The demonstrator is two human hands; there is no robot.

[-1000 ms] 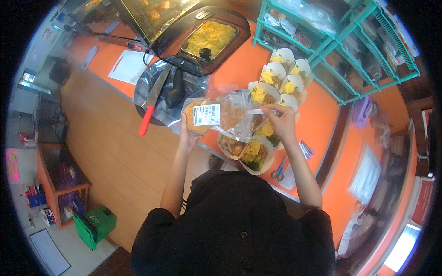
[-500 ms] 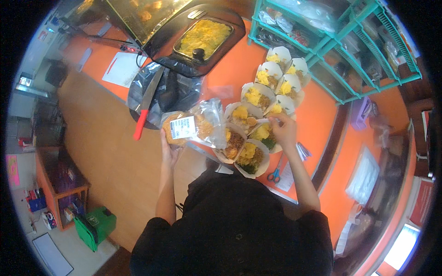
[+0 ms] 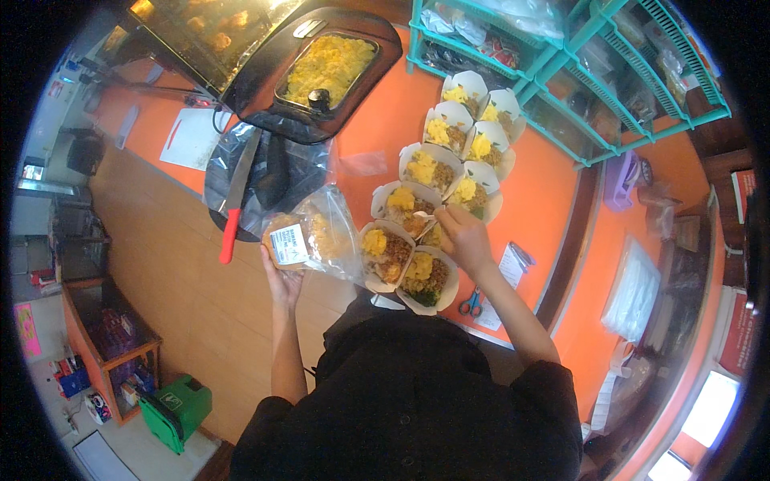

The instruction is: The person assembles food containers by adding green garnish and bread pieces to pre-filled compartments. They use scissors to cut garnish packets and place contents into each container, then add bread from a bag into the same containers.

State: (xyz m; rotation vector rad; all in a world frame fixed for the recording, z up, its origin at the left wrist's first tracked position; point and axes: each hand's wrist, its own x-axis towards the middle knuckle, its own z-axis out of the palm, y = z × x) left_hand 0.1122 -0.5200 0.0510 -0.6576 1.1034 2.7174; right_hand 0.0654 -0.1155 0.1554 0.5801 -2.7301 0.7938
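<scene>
My left hand [image 3: 282, 279] holds up a clear plastic bag [image 3: 327, 228] of golden-brown crumbly food, with a white label on its side. The bag's mouth points toward the food boxes. In my right hand [image 3: 468, 242], the fingers pinch a small pale spoon [image 3: 424, 216], tilted over an open white takeaway box [image 3: 383, 200]. That box has yellow food and brown topping in it. Several similar boxes stand in two rows; a near one [image 3: 449, 290] also shows dark green leaves. My right hand partly hides one box beneath it.
A tray of yellow food [image 3: 333, 68] sits at the back. Left of the boxes, a red-handled knife [image 3: 231, 216] lies on black plastic. Scissors [image 3: 471, 303] and a paper [image 3: 511, 272] lie at right. Teal baskets [image 3: 553, 96] stand behind; a purple tape dispenser [image 3: 626, 192] is farther right.
My right hand has moved nearer and left with the spoon, which held brown crumbs and is now tipped lower over the box. The whole view has shifted slightly.
</scene>
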